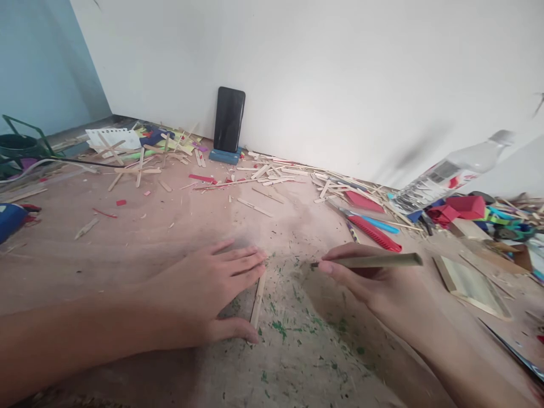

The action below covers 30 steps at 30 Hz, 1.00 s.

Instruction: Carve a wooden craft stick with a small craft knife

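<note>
My left hand (212, 289) lies flat on the worn wooden table, fingers stretched out, its fingertips and thumb pressing against a thin wooden stick (257, 300) that lies lengthwise beside it. My right hand (374, 286) is closed around a pencil-like tool (369, 261), held level with its dark tip pointing left toward the left hand's fingertips. The tool's tip hovers just right of the stick's far end. Green flecks spot the table under both hands.
Many loose wooden sticks (263, 173) litter the back of the table. A black phone (229, 120) leans on the wall in a blue stand. A red-handled cutter (374, 232), plastic bottle (446, 175), red paper pieces (465, 207) and a small stick frame (471, 286) lie right.
</note>
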Tool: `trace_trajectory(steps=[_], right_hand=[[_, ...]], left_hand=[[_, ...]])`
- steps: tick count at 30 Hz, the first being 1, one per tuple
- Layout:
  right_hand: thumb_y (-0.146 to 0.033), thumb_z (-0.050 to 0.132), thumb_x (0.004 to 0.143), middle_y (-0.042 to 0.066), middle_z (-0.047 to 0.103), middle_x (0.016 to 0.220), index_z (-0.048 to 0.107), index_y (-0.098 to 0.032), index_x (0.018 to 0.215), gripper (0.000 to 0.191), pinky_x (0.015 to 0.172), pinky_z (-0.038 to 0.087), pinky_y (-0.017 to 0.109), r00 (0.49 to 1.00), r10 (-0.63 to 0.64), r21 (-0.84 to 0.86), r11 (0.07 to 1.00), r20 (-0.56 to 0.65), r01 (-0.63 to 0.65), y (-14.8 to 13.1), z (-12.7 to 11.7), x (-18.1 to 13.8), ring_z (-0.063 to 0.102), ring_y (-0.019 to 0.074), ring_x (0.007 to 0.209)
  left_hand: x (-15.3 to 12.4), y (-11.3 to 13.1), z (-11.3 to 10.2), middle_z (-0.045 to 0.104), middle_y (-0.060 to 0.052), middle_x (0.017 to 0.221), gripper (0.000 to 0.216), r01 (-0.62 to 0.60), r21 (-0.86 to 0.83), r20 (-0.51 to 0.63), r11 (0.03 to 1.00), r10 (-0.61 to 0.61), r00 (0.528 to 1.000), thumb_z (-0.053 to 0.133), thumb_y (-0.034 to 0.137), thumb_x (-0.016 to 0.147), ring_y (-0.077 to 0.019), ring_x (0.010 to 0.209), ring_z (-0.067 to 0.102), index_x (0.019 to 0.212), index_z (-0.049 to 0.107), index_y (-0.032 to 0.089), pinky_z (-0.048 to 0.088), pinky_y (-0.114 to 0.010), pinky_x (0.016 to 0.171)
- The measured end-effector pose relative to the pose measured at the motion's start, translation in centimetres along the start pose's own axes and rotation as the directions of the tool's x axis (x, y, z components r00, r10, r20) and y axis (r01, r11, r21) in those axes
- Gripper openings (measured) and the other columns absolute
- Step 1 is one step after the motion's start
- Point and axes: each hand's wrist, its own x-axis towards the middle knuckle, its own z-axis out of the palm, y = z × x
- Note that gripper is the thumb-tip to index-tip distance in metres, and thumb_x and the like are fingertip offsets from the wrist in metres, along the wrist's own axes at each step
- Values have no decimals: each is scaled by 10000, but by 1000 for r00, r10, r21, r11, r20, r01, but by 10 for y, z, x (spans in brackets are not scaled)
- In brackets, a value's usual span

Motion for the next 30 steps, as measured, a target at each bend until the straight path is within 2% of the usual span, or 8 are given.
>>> trace_trajectory(steps=[3,5,7,9,11,23,26,30], right_hand=[[-526,840,853,5,672,677,764,-263,864,275,468,373,283,965,-138,-57,990,-224,128,0,0,-10,518,146,555],[-541,753,931,-15,635,666,727,-278,935,264,456,364,283,939,-201,-78,979,-278,186,1,3,-13,501,140,532],[-546,717,955,-12,625,650,717,-268,874,290,448,364,293,960,-220,-107,973,-175,203,2,6,-12,512,142,518],[-554,721,946,-1,617,625,719,-249,769,353,453,369,307,981,-192,-143,971,-1,190,5,9,-6,526,153,521],[-572,697,955,-6,572,594,709,-241,726,403,461,363,316,984,-154,-167,971,92,168,9,10,1,518,162,531],[-567,669,968,1,637,728,720,-252,824,349,600,407,333,983,-50,-140,987,178,75,14,5,4,538,177,668],[-588,709,935,10,647,753,731,-253,826,353,595,400,326,987,-38,-87,995,155,52,13,6,4,541,178,682],[-569,795,875,-21,579,690,713,-264,841,317,531,342,294,990,-14,24,1000,143,10,10,11,1,473,147,611]], left_hand=[[1,0,0,249,-13,1747,887,5,-8,3,1000,-5,1000,340,819,1019,-244,1633,266,1635,404,185,73,-406,1340],[1,1,0,260,-17,1743,887,7,-11,-2,1000,-7,1000,348,819,1018,-256,1628,281,1630,416,180,92,-417,1338],[2,1,0,282,-33,1734,890,5,-5,-9,1000,-5,1000,352,813,1021,-262,1622,298,1621,430,161,111,-423,1337],[2,1,0,308,-47,1723,892,-2,5,-18,1000,2,1000,355,811,1022,-262,1616,312,1610,445,147,126,-424,1334],[2,0,1,321,-44,1718,887,-3,15,-27,1000,4,1000,362,811,1021,-257,1610,327,1606,453,150,138,-422,1332],[1,1,1,337,-38,1714,873,-10,40,-51,999,12,999,358,806,1024,-244,1606,335,1601,461,159,142,-395,1330],[2,1,0,320,-57,1721,884,-13,40,-32,999,14,999,349,801,1029,-252,1616,311,1613,438,143,137,-422,1336],[1,-1,0,322,-82,1723,884,-19,59,-48,998,22,999,353,796,1030,-284,1611,323,1612,437,135,199,-482,1324]])
